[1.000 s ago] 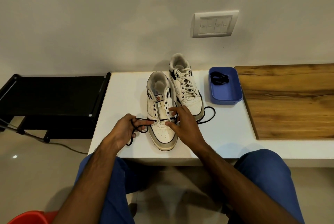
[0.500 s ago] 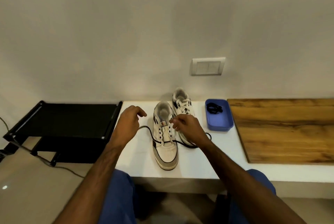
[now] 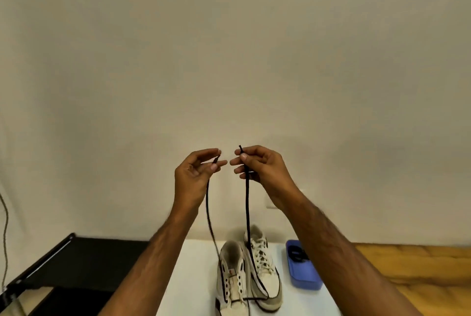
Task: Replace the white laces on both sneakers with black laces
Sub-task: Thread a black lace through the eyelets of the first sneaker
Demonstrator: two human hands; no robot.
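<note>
Two white sneakers stand side by side on the white table [image 3: 193, 277]. The near left sneaker [image 3: 233, 280] has a black lace [image 3: 247, 203] through its lowest eyelets. Both lace ends are pulled high above the shoe. My left hand [image 3: 196, 175] pinches one end near its tip, and my right hand [image 3: 257, 165] pinches the other end beside it, at the same height. The right sneaker [image 3: 262, 262] behind it still wears its white lace. A second black lace [image 3: 297, 256] lies coiled in the blue tray [image 3: 304, 278].
A wooden board [image 3: 413, 272] covers the table's right side. A black stand [image 3: 76, 262] sits left of the table, with a cable [image 3: 5, 226] hanging at the far left. The plain wall fills most of the view.
Both hands rose from the sneaker's eyelets to high above it, drawing the two black lace ends up taut and level. The camera tilted upward toward the wall.
</note>
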